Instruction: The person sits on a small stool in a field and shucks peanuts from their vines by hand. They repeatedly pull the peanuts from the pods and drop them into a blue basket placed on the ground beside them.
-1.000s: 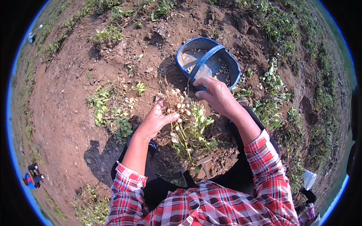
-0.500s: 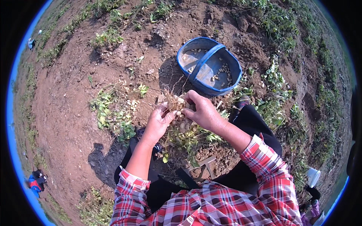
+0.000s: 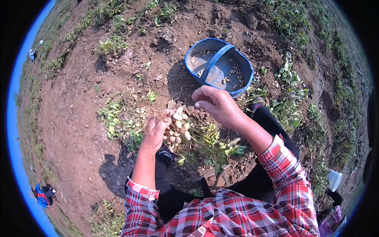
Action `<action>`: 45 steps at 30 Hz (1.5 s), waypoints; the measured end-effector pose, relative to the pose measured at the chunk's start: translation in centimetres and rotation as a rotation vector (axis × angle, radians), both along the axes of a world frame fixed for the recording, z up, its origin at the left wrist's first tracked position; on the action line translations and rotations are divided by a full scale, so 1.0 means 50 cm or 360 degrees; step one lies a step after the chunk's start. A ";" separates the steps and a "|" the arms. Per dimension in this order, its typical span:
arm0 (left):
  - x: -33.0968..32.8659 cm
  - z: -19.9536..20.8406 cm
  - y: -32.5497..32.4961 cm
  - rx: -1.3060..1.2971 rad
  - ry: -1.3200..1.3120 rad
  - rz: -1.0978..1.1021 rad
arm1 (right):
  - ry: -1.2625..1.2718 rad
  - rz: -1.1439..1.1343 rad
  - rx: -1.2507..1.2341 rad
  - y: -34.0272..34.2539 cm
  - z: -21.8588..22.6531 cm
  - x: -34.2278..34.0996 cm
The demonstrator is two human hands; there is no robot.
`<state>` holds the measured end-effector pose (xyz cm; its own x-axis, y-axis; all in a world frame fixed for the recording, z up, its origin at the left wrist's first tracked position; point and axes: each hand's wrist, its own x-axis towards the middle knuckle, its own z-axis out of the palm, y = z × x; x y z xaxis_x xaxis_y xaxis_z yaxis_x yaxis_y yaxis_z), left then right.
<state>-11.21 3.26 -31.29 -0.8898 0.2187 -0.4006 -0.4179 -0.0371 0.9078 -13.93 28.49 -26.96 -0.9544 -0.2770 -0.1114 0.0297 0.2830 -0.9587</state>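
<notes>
Pale tan, rough-shelled pods make up the clump of peanuts in your left hand, which is closed around its thin brown roots, with the pods facing your right side. Your right hand is apart from the clump, just by the near rim of the blue oval basket with an arched handle; its thumb and curled fingertips stand narrowly apart, and you cannot tell from this view whether a pod sits between them. Some loose tan pods lie inside the basket, mostly toward its right end. Grip the roots firmly where they gather, since a slack hold would probably let the whole clump twist. Short pulls close to each pod's stem should part it more cleanly than tugging at the shell. Mind the green and yellow leafy stems below and to the right of the clump, as they could snag your fingers. A low release over the basket's open middle, clear of the handle, would likely scatter least.
</notes>
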 end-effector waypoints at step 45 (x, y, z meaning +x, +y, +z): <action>0.031 0.038 0.061 0.0495 -0.0444 -0.0155 | -0.0721 0.0494 -0.0737 -0.038 -0.037 0.034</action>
<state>-9.67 6.28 -29.40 -0.7260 0.4446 -0.5247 -0.6608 -0.2395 0.7113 -12.25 26.61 -28.80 -0.7118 -0.6430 -0.2829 0.4371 -0.0901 -0.8949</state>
